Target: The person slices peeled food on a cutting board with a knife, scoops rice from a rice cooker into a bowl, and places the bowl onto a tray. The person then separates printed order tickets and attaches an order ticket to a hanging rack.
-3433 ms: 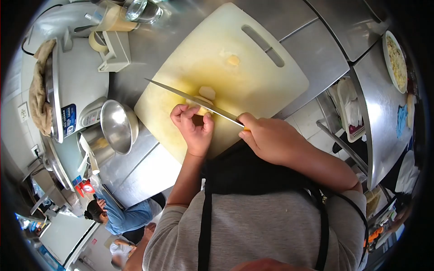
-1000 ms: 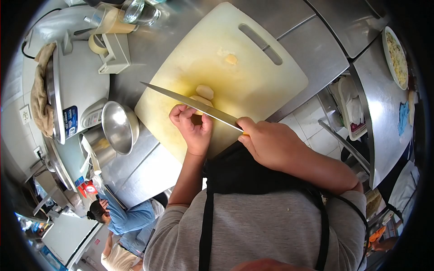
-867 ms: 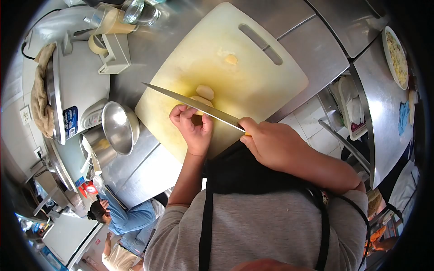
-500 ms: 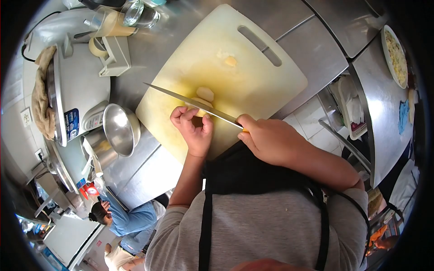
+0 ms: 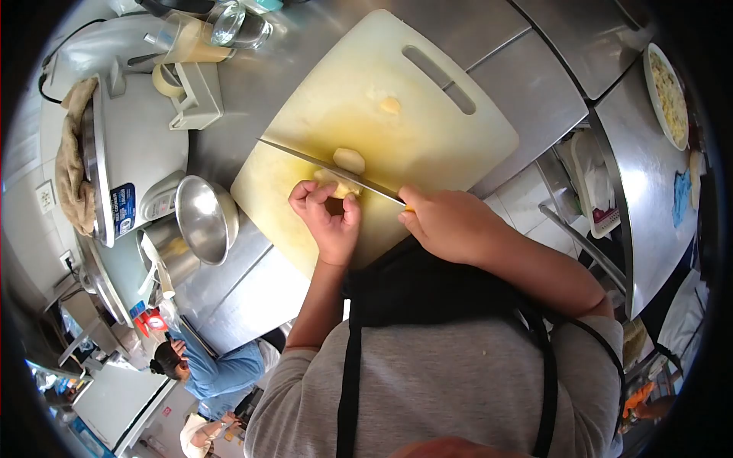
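My right hand (image 5: pixel 447 225) is wrapped round the handle of a long kitchen knife (image 5: pixel 305 157). Its blade slants across the cutting board (image 5: pixel 450 153), tip toward the left edge. Just on the near side of the blade, my left hand (image 5: pixel 328 217) has curled fingers gripping a pale yellow vegetable piece (image 5: pixel 345 185), which looks like peeled ginger. The fingertips are close to the blade. A cut slice (image 5: pixel 349 159) lies flat on the blade's far side. Farther up the board is a smaller yellow piece (image 5: pixel 390 105).
Left of the board stand a steel bowl (image 5: pixel 206 220), a tape dispenser (image 5: pixel 197 95) and a large lidded cooker (image 5: pixel 145 153). A jug (image 5: pixel 195 42) and a glass (image 5: pixel 240 27) sit at the back left. A plate of food (image 5: pixel 666 95) is far right. Other people are at lower left.
The knife and my right hand have shifted slightly away from my body, the blade tip moving right. More of the held piece shows. My left hand stays nearly in place.
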`<state>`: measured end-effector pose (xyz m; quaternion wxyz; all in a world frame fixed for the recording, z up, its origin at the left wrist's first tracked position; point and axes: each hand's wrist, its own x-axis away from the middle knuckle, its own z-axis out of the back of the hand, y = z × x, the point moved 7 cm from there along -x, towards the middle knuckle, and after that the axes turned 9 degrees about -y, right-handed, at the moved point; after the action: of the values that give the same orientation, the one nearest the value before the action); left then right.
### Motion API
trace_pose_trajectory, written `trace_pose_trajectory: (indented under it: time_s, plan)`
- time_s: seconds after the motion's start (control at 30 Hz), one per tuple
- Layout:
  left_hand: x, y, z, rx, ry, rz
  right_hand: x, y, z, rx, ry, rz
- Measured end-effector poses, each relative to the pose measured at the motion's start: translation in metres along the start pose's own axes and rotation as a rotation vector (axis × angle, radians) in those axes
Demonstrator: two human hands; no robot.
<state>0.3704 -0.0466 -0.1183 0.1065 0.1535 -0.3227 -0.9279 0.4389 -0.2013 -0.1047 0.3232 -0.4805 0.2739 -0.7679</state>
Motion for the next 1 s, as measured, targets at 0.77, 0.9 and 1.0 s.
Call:
trace_pose_trajectory:
  time_s: [0.77, 0.9, 1.0]
  plan:
    - [0.002, -0.003, -0.001, 0.067, 0.04, -0.013, 0.029, -0.015, 0.004, 0.033, 0.086, 0.057]
    - [0.004, -0.007, -0.002, 0.095, 0.043, -0.004, 0.029, -0.014, 0.002, 0.035, 0.099, 0.069]
    - [0.004, -0.007, -0.002, 0.088, 0.043, -0.003, 0.03, -0.015, 0.003, 0.044, 0.083, 0.063]
